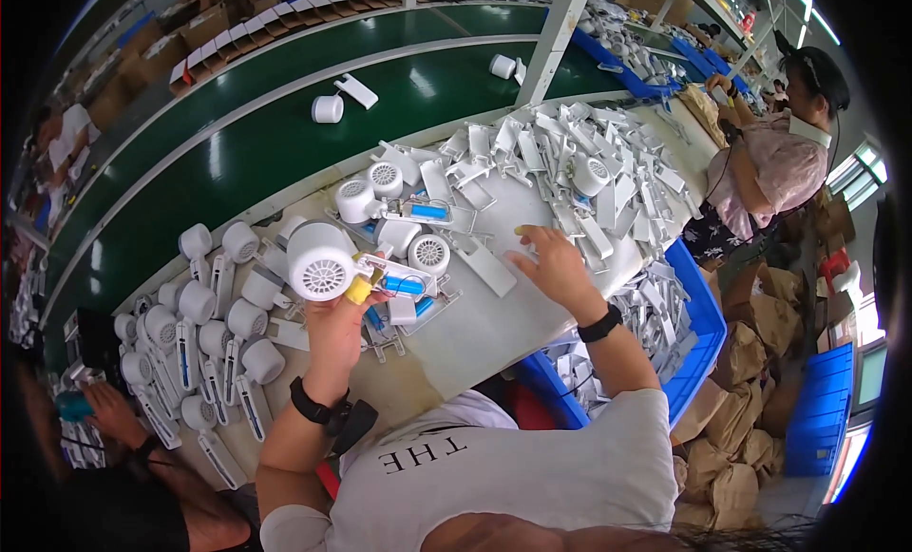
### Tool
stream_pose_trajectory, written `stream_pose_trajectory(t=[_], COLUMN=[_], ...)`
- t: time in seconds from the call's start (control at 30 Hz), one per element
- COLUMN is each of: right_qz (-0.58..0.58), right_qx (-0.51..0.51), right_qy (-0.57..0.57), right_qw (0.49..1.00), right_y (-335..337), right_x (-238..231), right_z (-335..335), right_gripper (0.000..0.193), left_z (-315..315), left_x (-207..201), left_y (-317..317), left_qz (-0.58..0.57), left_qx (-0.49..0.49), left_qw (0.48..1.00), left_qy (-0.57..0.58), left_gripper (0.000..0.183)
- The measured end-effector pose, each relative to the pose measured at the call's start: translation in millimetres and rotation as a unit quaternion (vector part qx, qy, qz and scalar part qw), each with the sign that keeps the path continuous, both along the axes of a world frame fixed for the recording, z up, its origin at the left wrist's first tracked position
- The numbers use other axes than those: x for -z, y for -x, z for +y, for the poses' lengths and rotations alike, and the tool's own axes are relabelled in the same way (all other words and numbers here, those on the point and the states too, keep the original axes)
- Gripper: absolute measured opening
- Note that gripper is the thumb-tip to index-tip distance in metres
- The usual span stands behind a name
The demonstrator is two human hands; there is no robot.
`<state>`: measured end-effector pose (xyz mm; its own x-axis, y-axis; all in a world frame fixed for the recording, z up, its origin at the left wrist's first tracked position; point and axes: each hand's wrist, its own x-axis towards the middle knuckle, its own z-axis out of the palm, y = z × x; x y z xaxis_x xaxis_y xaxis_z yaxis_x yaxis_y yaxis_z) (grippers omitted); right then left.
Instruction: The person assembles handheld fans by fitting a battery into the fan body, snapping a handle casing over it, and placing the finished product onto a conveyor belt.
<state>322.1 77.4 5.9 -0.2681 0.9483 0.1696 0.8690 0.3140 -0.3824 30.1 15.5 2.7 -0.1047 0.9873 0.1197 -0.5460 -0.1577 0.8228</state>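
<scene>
My left hand (pixel 334 335) is closed around a white handheld fan (pixel 318 259) with a round slotted head. Its handle lies open, showing a blue cylindrical battery (pixel 405 286) and thin wires. Something yellow (pixel 359 291) covers a fingertip of that hand. Several more fan heads (pixel 429 254) with opened handles lie just beyond it. Over the worktable (pixel 456 338) my right hand (pixel 559 269) is held with fingers spread and nothing in them. Beside those fingers lies a long white handle cover (pixel 486 267); a large heap of white plastic handle parts (pixel 556 158) spreads beyond.
White fans (pixel 214 338) crowd the table's left side, near another person's hand (pixel 112 411). Beyond the table runs a green conveyor belt (pixel 256 153) carrying loose fan parts. A blue bin (pixel 705 310) of white parts stands at right. A co-worker (pixel 784 162) stands far right.
</scene>
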Motion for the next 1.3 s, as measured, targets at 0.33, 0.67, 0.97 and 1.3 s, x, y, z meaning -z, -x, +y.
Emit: stream_pose_trajectory(t=[0.33,0.67,0.97,1.3], right_qz=[0.063,0.089,0.186,0.390], right_qx=[-0.016,-0.292,-0.374,-0.261], right_qy=[-0.071,-0.165,-0.150,0.076], right_qw=[0.995,0.938,0.896,0.880], right_y=[32,113,162,161], right_x=[-7,-46,-48,-56], right_z=[-15,-34,-28,-43], right_gripper=[0.051,0.057,0.059,0.035], left_z=[0,-14,-14,-27], left_x=[12,23,0,-35], left_y=[-16,-21,2,19], left_qz=[-0.067,-0.062,-0.069,-0.104], left_qx=[-0.009,-0.106,-0.219,-0.164], left_qw=[0.998,0.992,0.971,0.973], left_qy=[-0.018,0.014,-0.059,-0.125], left_gripper=[0.030,0.026,0.028,0.037])
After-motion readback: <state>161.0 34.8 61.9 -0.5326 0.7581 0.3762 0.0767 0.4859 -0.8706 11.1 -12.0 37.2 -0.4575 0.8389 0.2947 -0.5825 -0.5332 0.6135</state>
